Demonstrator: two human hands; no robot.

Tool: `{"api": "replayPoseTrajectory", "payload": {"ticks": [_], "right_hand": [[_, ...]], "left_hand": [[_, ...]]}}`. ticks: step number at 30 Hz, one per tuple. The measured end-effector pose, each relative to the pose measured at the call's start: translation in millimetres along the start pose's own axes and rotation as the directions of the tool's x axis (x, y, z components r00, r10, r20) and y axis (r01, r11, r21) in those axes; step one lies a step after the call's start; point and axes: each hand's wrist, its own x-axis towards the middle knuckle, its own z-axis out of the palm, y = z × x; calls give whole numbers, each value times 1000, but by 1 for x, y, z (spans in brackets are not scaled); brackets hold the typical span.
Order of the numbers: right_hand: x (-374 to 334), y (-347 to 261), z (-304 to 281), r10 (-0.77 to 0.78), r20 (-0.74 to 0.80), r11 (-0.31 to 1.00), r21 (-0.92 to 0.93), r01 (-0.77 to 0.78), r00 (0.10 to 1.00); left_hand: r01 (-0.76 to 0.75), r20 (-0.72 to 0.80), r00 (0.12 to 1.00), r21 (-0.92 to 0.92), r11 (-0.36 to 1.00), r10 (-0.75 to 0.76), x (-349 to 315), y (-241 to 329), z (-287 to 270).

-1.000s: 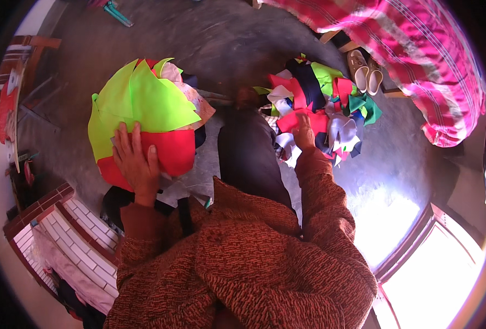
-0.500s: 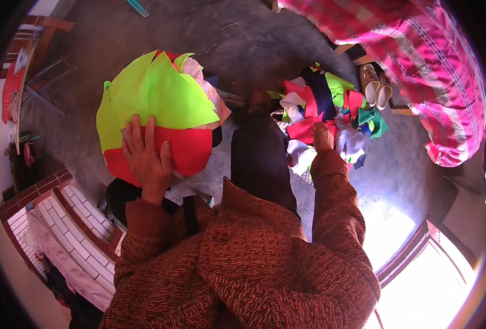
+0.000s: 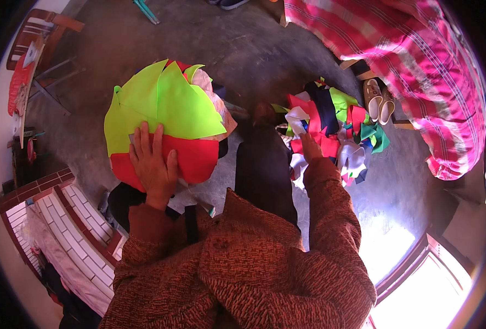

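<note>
My left hand (image 3: 154, 164) lies flat with its fingers spread on a rounded stack of cloth pieces. A bright yellow-green cloth piece (image 3: 171, 104) covers its upper part, and a red cloth piece (image 3: 196, 159) is below, under my palm. To the right, my right hand (image 3: 310, 148) is over a loose heap of mixed scraps, seen edge-on with its fingers stretched forward. Next to those fingers are a red scrap (image 3: 329, 145) and a white scrap (image 3: 296, 119). A dark strip (image 3: 325, 109) and green scraps (image 3: 375, 137) also lie in the heap.
My dark-trousered leg (image 3: 262, 175) stands between stack and heap. A pair of shoes (image 3: 379, 104) sits beside a bed with a pink checked cover (image 3: 396, 60). At left are a folding-legged table (image 3: 29, 82) and white brickwork (image 3: 70, 225). Grey floor (image 3: 243, 49) lies ahead.
My right hand has shifted left and slightly back across the scrap heap, and its fingers now show stretched out. My left hand stays on the stack. The view has tilted slightly.
</note>
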Motion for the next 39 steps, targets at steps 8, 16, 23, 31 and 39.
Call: {"api": "replayPoseTrajectory", "payload": {"ticks": [8,16,23,31,39], "right_hand": [[-20,32,-33,159,-208,987,11,-160,965],[-71,-13,-135,477,-457,701,713,-11,751],[-80,-101,-195,369,-374,105,926,362,851],[-93,-255,-250,49,-480,-172,860,480,876],[-47,-346,-276,-247,-464,-284,874,394,851]], "left_hand": [[-11,-7,1000,22,1000,12,-2,2,-2],[0,-61,998,24,1000,1,-4,-1,0],[2,-129,992,-51,999,-8,-6,-6,2],[10,-187,982,-122,993,-33,-12,-8,1],[10,-234,971,-158,987,-47,-13,-9,2]]}}
